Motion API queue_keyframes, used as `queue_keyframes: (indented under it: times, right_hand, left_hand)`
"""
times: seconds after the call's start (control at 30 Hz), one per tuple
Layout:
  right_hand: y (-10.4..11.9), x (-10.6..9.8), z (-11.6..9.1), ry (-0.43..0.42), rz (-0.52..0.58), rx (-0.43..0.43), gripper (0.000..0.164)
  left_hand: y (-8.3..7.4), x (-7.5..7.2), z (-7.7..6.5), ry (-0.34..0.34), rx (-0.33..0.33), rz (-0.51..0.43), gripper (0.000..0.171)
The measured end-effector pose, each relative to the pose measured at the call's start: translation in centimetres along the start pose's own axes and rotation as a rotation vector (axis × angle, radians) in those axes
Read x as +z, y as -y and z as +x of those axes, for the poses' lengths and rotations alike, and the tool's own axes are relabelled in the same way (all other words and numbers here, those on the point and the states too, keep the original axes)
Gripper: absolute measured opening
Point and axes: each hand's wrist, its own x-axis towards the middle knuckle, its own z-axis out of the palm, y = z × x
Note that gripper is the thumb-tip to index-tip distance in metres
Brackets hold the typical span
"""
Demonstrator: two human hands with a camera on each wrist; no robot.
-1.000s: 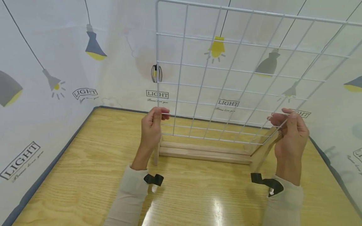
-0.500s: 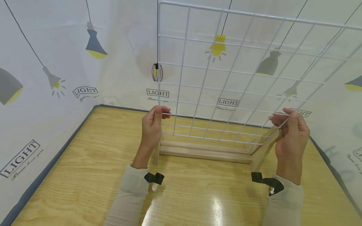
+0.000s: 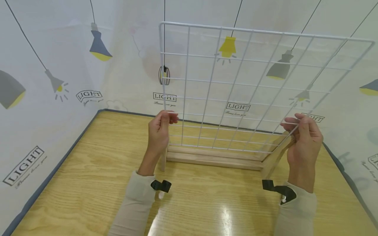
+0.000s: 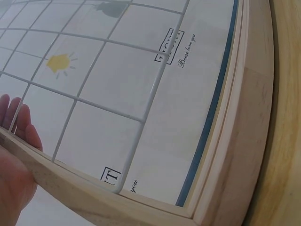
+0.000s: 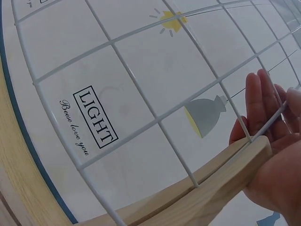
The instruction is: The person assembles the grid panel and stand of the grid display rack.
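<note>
A white wire grid panel (image 3: 211,82) stands upright and a little slanted between my hands. My left hand (image 3: 159,129) pinches its left side wire between thumb and fingers. On the opposite side my right hand (image 3: 305,141) grips the right edge, thumb in front and fingers behind. Below is a pale wooden stand (image 3: 214,160) with a long bottom rail and two side pieces. In the right wrist view the grid's edge runs along a groove in the wooden side piece (image 5: 225,188). The left wrist view shows a gap between the grid's lower wire and the bottom rail (image 4: 256,75).
The stand sits on a wood-grain table (image 3: 97,164). A white sheet (image 3: 124,65) printed with lamps and lettering rises behind and at both sides, with a dark blue band (image 3: 130,113) along the table's back. Black camera mounts (image 3: 160,186) are on both wrists.
The grid has come down: its top edge sits clearly lower in the head view, and its bottom wire is nearer the stand's rail. Both hands have stayed almost in place.
</note>
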Motion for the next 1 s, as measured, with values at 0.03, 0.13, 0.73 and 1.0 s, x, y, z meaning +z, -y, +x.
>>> queue_keyframes:
  times: [0.03, 0.13, 0.73, 1.0]
  right_hand:
    - [0.0, 0.01, 0.01, 0.0, 0.004, 0.0, 0.032]
    - [0.03, 0.02, 0.01, -0.008, 0.017, 0.005, 0.033]
    - [-0.01, 0.01, 0.01, -0.003, 0.044, -0.002, 0.03]
    - [0.11, 0.09, 0.05, -0.014, 0.047, 0.01, 0.031]
  left_hand:
    - [-0.02, 0.01, 0.0, 0.0, 0.0, 0.001, 0.042]
    - [-0.07, 0.03, -0.01, -0.001, -0.003, 0.005, 0.041]
    - [-0.29, -0.02, -0.05, 0.005, -0.014, 0.015, 0.04]
    - [-0.48, 0.09, 0.03, -0.003, -0.029, 0.028, 0.039]
